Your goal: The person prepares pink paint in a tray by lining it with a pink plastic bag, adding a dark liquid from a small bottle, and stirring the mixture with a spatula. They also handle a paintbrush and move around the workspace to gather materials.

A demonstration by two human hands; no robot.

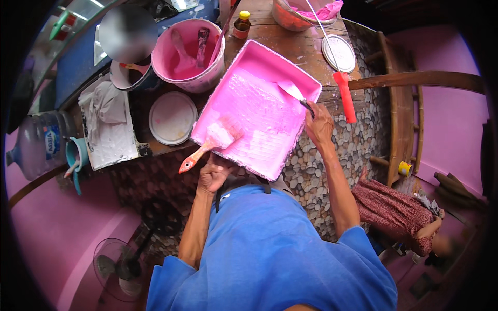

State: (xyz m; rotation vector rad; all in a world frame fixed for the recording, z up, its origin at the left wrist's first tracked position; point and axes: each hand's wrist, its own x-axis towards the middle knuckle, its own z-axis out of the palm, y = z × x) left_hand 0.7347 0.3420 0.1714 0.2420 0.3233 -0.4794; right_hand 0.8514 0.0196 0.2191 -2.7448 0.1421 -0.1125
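Note:
A pink paint tray (257,139) is tilted in front of me, its inside coated with wet pink paint. My left hand (213,174) grips its near left edge from below, some fingers hidden under it. In my right hand (318,123) is a putty knife (292,90) with a black handle. Its paint-smeared blade lies against the tray's right inner side. A paintbrush (219,137) with a reddish handle rests at the tray's lower left, bristles inside and handle sticking out over the rim, just above my left hand.
On the wooden table (306,52) stand a pink-coated bucket (215,70) with brushes, a yellow-capped bottle (241,25) and a bowl (282,18). White lids (173,118) lie about. A red-handled paint roller frame (344,98) overhangs the right edge. A fan (120,268) and another person (394,210) are behind.

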